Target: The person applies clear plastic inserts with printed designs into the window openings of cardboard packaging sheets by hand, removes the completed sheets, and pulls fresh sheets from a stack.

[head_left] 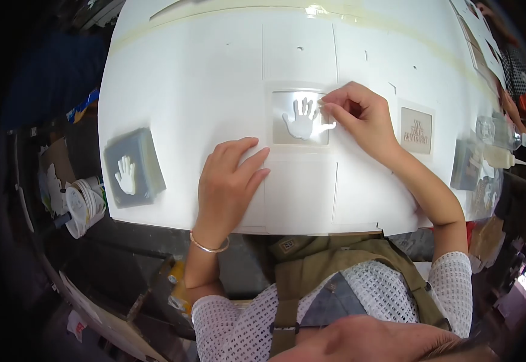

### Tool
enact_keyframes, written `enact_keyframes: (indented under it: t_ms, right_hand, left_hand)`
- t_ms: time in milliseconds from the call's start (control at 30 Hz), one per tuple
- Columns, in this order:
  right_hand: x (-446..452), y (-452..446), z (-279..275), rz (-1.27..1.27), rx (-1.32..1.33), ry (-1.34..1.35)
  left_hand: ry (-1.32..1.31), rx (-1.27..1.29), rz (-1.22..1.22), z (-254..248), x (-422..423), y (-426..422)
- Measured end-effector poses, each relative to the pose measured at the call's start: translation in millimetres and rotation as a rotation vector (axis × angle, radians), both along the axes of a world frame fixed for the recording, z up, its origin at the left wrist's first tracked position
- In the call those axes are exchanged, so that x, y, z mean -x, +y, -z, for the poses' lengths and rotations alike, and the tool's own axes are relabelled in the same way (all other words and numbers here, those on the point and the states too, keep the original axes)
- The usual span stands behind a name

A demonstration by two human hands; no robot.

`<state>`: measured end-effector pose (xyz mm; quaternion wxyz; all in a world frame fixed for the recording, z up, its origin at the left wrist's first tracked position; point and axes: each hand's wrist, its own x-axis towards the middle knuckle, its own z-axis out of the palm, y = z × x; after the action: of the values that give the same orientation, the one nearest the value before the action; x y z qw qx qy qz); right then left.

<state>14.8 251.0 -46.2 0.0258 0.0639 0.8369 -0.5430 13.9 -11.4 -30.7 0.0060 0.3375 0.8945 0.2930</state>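
A white hand-shaped cutout (301, 123) lies over a shiny clear sheet (280, 101) with a pale border, near the middle of the white table. My right hand (364, 116) is closed in a pinch at the cutout's upper right finger, over the sheet's right side. My left hand (227, 181) rests on the table to the lower left of the sheet. Its fingers are apart, with nothing in them, and do not touch the sheet. To the right of my right hand lies a greyish plate (416, 120) with raised, mirrored lettering.
A stack of clear sheets (148, 157) with a white hand shape sits at the table's left. Along the right edge are a clear bottle (497, 131), a nozzle bottle (502, 159) and more stacked sheets (465, 163). A white bucket (84, 208) stands left, below the table.
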Motion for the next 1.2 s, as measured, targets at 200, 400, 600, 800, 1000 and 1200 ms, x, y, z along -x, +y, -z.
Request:
enact_keyframes:
  t_ms: [200,400,600,800,1000,1200]
  right_hand:
    - [0.6,-1.0,-2.4,-0.062,-0.172,0.148]
    - [-10.8,16.3,-29.3,-0.024,-0.484,0.445]
    - [-49.6,78.4,-46.7,0.147,-0.530,0.456]
    - [-78.0,110.4,-50.9,0.302,-0.511,0.402]
    - [-77.5,121.5,-28.9,0.346,-0.378,0.375]
    - [-86.6,131.5,-24.4,0.344,-0.340,0.451]
  left_hand:
    - [0.029,0.008,-0.002,-1.1,-2.2,1.7]
    - [0.055,0.024,-0.013,-7.4,-1.9,0.8]
    - [-0.842,-0.877,-0.290,-39.6,61.0,20.3]
    - [-1.284,-1.502,-0.410,3.3,207.4,52.2]
    - [-1.222,-1.575,-0.514,22.6,269.5,105.9]
    - [-1.321,-1.951,-0.480,8.7,317.3,120.0]
